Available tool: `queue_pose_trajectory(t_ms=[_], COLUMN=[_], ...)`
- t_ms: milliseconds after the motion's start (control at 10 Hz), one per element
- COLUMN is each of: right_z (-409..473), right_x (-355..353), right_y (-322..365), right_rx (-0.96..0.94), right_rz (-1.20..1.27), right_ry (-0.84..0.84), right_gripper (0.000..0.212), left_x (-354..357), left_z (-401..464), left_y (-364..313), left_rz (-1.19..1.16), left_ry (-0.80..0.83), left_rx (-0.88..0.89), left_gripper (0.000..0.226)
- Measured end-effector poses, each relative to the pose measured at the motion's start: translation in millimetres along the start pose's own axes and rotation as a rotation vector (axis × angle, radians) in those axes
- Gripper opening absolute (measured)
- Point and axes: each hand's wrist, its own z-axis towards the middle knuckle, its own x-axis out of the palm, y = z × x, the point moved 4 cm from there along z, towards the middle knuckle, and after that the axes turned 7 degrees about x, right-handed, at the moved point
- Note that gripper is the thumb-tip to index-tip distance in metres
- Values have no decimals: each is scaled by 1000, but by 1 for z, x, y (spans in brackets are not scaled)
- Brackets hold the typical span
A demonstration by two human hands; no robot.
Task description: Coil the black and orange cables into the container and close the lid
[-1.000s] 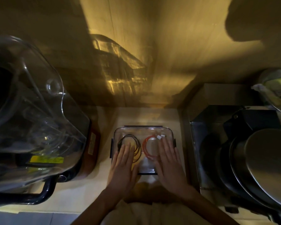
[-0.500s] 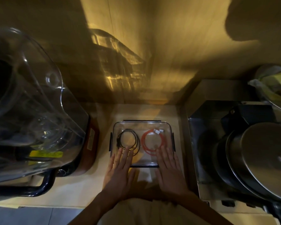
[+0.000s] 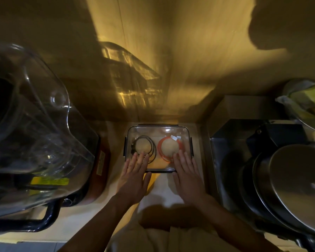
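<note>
A clear rectangular container (image 3: 158, 129) with dark side latches sits on the counter in front of me, its clear lid lying on top. Through the lid I see the black cable (image 3: 151, 145) coiled on the left and the orange cable (image 3: 160, 142) with a white plug coiled on the right. My left hand (image 3: 135, 176) lies flat, fingers spread, fingertips on the lid's near left part. My right hand (image 3: 186, 174) lies flat the same way on the near right part. Neither hand holds anything.
A large clear blender jug (image 3: 31, 142) on a dark base fills the left side. On the right stand a steel appliance (image 3: 231, 148), stacked metal pans (image 3: 289, 188) and a bag (image 3: 305, 104). A wooden wall (image 3: 171, 60) rises right behind the container.
Both hands have slid back toward me along the lid, from covering its middle to resting on its near edge. The coiled cables are now more exposed.
</note>
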Motion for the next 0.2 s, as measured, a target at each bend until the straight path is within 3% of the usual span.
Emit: queue_pose_trajectory(t_ms=[200], right_z=[12], right_x=[-12], right_y=[3], right_rx=[-18], right_rz=[86], right_ry=[-34], right_gripper=[57], left_x=[-13], left_z=[14], left_y=[-1], left_rz=[-35], left_ry=[1], left_rx=[1], left_gripper=[58])
